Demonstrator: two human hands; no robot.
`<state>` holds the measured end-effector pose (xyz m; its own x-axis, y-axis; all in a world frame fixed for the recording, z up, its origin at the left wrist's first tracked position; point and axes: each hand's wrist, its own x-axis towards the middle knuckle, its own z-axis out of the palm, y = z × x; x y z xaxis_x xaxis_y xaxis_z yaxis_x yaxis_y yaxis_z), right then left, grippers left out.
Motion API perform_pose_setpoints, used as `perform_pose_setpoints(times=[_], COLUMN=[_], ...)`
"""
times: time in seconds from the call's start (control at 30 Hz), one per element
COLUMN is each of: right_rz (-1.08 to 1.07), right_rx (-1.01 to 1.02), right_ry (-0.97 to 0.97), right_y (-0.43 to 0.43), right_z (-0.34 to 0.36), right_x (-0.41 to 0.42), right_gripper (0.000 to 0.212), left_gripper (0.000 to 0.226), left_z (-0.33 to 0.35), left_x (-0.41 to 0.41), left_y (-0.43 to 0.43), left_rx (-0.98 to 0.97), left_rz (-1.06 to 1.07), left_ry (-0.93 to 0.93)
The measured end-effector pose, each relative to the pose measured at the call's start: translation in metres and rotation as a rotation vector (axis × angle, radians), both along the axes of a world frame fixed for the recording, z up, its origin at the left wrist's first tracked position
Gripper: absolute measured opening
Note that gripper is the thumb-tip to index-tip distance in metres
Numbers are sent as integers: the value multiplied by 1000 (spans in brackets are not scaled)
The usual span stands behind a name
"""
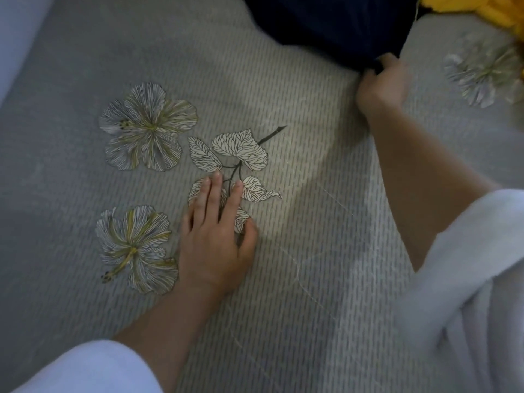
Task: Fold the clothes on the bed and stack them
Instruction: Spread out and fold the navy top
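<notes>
Right fingers pinch navy cloth, ribbed bedspread

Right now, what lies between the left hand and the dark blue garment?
Only bare bedsheet with its leaf print, seen in the head view.

One navy garment, one yellow garment, three printed flowers, two hands.

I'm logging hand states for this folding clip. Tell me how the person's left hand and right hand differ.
The left hand lies flat and open on the grey flower-printed bed sheet; the right hand is curled. The left hand holds nothing; the right hand grips an edge of the dark navy garment. The left hand is nearer the person; the right hand reaches farther up the bed. Both are bare.
</notes>
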<state>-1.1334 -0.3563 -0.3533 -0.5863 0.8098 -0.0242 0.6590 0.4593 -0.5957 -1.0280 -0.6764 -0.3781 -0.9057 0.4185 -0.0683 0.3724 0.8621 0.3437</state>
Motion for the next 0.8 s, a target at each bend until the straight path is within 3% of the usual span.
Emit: perform_pose_setpoints(times=[0.23,0.4,0.53,0.63,0.7,0.8], right_rz=[296,396,437,483,543,614], right_rx=[12,-173,-245,-269,-277,-387], right_ry=[73,-37,-170,-237,-266,-404], right_y=[-90,-115,-146,-178,-204,-242], right_z=[-10,5,13,20,25,37], right_x=[86,172,247,303,339,385], right_gripper=[21,29,25,23,20,22], left_gripper=[65,66,69,62,59,76], left_z=[0,-3,-1,13,18,32], left_x=[-1,-2,-11,-5,36,125], left_y=[-2,-3,-11,-26,-42,-62], left_rx=[11,54,12,167,208,312], left_rz=[-8,-2,-125,-122,-101,-78], left_ry=[-4,22,-98,-359,-462,-517])
